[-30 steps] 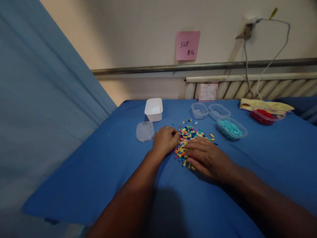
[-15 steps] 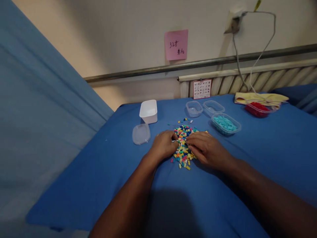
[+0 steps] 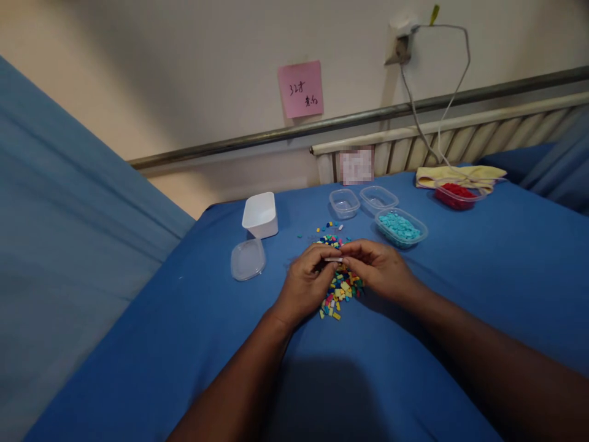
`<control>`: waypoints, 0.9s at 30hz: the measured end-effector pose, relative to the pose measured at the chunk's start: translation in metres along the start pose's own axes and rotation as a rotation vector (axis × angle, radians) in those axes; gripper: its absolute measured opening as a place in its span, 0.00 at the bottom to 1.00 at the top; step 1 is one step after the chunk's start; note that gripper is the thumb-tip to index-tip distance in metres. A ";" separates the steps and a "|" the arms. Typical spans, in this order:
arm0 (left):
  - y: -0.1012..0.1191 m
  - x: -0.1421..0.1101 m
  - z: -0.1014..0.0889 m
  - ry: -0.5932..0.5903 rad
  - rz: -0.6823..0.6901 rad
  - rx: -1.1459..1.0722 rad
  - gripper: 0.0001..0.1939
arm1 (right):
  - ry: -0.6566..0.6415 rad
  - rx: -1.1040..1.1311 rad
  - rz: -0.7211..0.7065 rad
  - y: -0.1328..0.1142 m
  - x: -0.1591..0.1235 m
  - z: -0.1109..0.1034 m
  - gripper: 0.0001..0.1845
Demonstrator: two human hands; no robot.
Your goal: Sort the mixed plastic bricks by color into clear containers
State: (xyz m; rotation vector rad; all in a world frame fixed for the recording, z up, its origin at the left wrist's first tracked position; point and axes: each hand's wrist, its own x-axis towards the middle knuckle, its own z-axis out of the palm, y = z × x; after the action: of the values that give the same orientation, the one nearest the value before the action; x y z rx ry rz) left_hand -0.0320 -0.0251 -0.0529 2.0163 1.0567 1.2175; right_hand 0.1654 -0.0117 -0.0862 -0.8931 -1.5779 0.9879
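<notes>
Over a pile of small colourful building bricks (image 3: 343,288) my two hands meet, fingertips close together. My left hand (image 3: 306,282) pinches a small white brick (image 3: 334,259) between thumb and fingers. My right hand (image 3: 384,270) is closed at the right end of the same white brick, thumb below and forefinger above. The pile beneath shows yellow, pink, teal, dark blue and green pieces, and my hands cover part of it. A few loose bricks (image 3: 330,227) lie just behind the pile.
A white tub (image 3: 275,224) and a clear lid (image 3: 248,261) stand left. Behind the pile are clear containers (image 3: 344,205), a container of turquoise pieces (image 3: 401,227) and one of red pieces (image 3: 458,196). A yellow cloth (image 3: 426,178) lies near the radiator (image 3: 396,147).
Both hands have come together above the pile, and the white brick now shows between their fingertips. The whole view has shifted, so the surroundings sit further left.
</notes>
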 end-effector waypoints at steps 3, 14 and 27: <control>-0.006 -0.001 0.000 0.029 -0.073 -0.072 0.08 | 0.055 -0.002 0.011 -0.002 0.002 -0.001 0.12; -0.002 -0.002 0.002 0.041 -0.317 -0.285 0.15 | -0.023 -0.181 -0.086 -0.012 0.000 -0.006 0.09; -0.006 -0.002 0.001 0.024 -0.386 -0.380 0.19 | -0.073 -0.092 -0.038 -0.008 0.000 -0.008 0.10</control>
State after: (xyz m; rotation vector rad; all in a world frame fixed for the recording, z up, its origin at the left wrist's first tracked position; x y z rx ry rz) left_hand -0.0334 -0.0237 -0.0592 1.4364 1.0700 1.1345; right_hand 0.1730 -0.0130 -0.0779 -0.8956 -1.7072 0.9367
